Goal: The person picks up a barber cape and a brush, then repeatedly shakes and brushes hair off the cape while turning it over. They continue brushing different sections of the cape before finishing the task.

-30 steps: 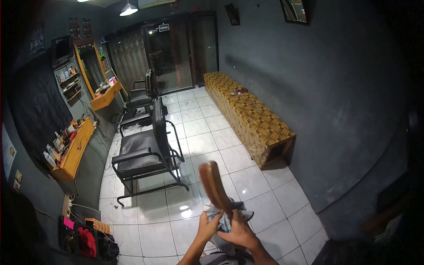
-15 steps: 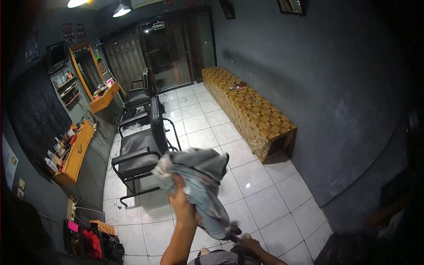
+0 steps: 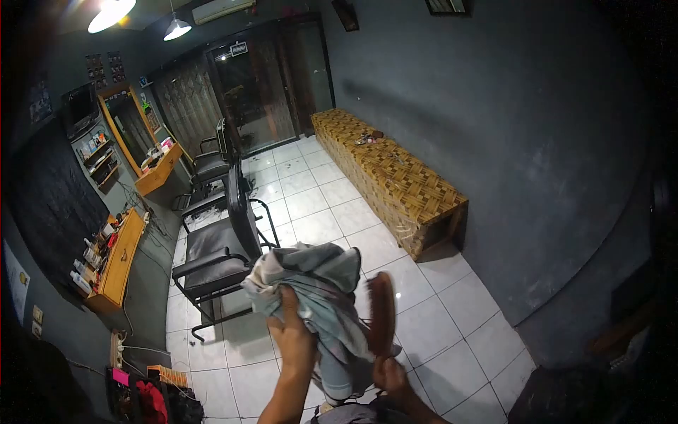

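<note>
My left hand [image 3: 293, 336] grips a bunched grey-green cloth [image 3: 321, 297] and holds it up above the tiled floor, with the thumb across its folds. To the right of the cloth, my right hand [image 3: 392, 378] is closed round the lower end of a brown brush [image 3: 381, 314]. The brush stands roughly upright, its bristles turned left toward the cloth. Whether the bristles touch the fabric cannot be made out.
Black barber chairs [image 3: 212, 247] stand left of centre. Wooden wall counters [image 3: 120, 258] with bottles line the left wall. A long patterned bench [image 3: 395, 177] runs along the right wall. Red and black items [image 3: 152, 403] lie at the lower left.
My right hand has come up, and the brush is now clearly visible beside the cloth. The cloth has turned slightly in my left hand. The view has shifted a little.
</note>
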### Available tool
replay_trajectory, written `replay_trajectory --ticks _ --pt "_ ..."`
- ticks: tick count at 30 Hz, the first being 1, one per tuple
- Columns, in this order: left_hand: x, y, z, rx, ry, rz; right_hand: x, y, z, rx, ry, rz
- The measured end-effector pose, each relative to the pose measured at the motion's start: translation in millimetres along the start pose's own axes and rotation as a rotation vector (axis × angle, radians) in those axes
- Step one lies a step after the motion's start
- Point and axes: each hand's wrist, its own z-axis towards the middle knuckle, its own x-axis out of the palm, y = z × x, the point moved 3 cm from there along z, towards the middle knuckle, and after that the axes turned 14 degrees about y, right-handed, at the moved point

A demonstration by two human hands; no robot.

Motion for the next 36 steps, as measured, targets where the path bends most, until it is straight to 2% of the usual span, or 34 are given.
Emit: replay_trajectory --ticks 3,5,7,8,9,11,13,15,17,18,19,20,21,23,25,26,27,28,29,30,31,32,33,34,35,36 --pt "17.1 3.2 -0.8 -0.092 0.070 -0.136 14.2 -3.9 -9.3 0.284 0.050 -1.124" --pt "26.8 -9.5 5.8 -0.084 0.007 -0.148 29.9 -10.7 -14.6 0.474 0.095 -1.874" --pt "20.3 -16.3 22.5 -0.039 0.244 -0.337 36.0 -10.8 -17.5 0.658 0.142 -2.621" --pt "24.5 -25.1 28.2 0.028 0.313 -0.400 -10.4 10.2 -32.9 0.755 0.022 -2.570" --pt "27.0 -31.2 33.6 0.072 0.290 -0.455 -60.5 37.3 -50.9 0.847 -0.099 -2.515" --pt "29.3 -30.7 36.8 0.060 0.230 -0.505 -39.2 62.1 -74.3 1.083 -0.591 -2.401" --pt "16.6 -14.7 41.1 0.030 0.246 -0.484 -76.7 93.2 -95.6 1.115 -0.770 -2.355" --pt "17.5 0.8 42.2 -0.013 0.264 -0.465 -65.8 112.0 -94.8 1.164 -0.863 -2.228" --pt "25.5 12.3 41.9 -0.034 0.223 -0.478 -45.4 123.3 -74.7 0.953 -0.762 -2.351" --pt "33.6 17.9 41.0 -0.054 0.168 -0.477 -19.4 121.8 -64.4 0.611 -0.720 -2.418" --pt "42.2 24.2 37.8 -0.077 0.154 -0.464 28.5 114.3 -45.8 0.250 -0.860 -2.135" --pt "46.1 28.1 32.6 -0.037 0.039 -0.243 79.4 101.4 -33.1 0.044 -0.758 -1.827" --pt "50.0 32.2 26.7 0.002 -0.069 -0.018 103.8 91.0 -21.7 -0.129 -0.578 -1.645" --pt "57.7 51.0 18.1 0.024 -0.063 0.041 207.2 55.9 -5.6 -0.135 -0.267 -1.264" --pt "67.7 63.9 11.6 0.129 0.107 0.305 246.4 38.7 1.7 -0.209 0.067 -1.544" --pt "80.4 62.4 5.7 0.166 0.250 0.340 256.0 34.1 9.4 -0.274 0.194 -1.684" --pt "84.0 66.3 1.1 0.150 0.249 0.347 263.7 29.6 15.1 -0.344 0.335 -1.822" --pt "84.5 70.4 -2.3 0.107 0.178 0.291 266.2 27.3 15.8 -0.370 0.306 -1.970" --pt "84.9 73.7 -5.6 0.064 0.107 0.238 257.7 27.5 13.7 -0.360 0.299 -1.960" --pt "92.2 65.7 -7.1 0.093 -0.006 0.258 236.6 32.1 15.8 -0.302 0.113 -1.955" --pt "94.0 59.5 -3.0 0.087 -0.010 0.264 209.2 37.2 18.1 -0.240 -0.070 -1.942" --pt "91.3 53.8 4.9 0.056 0.083 -0.011 165.4 51.7 15.8 -0.155 -0.074 -2.102" --pt "85.7 47.0 11.3 0.024 0.174 -0.284 85.5 64.4 7.9 -0.054 -0.148 -2.351" --pt "72.9 37.9 13.9 0.017 0.157 -0.270 39.3 75.5 -5.0 0.334 -0.324 -2.662" --pt "59.6 28.1 14.6 0.006 0.138 -0.256 -6.1 92.2 -33.7 0.255 -0.228 -2.640" --pt "51.9 15.3 14.1 0.087 0.129 -0.106 -37.4 107.5 -64.1 0.470 -0.249 -2.527"
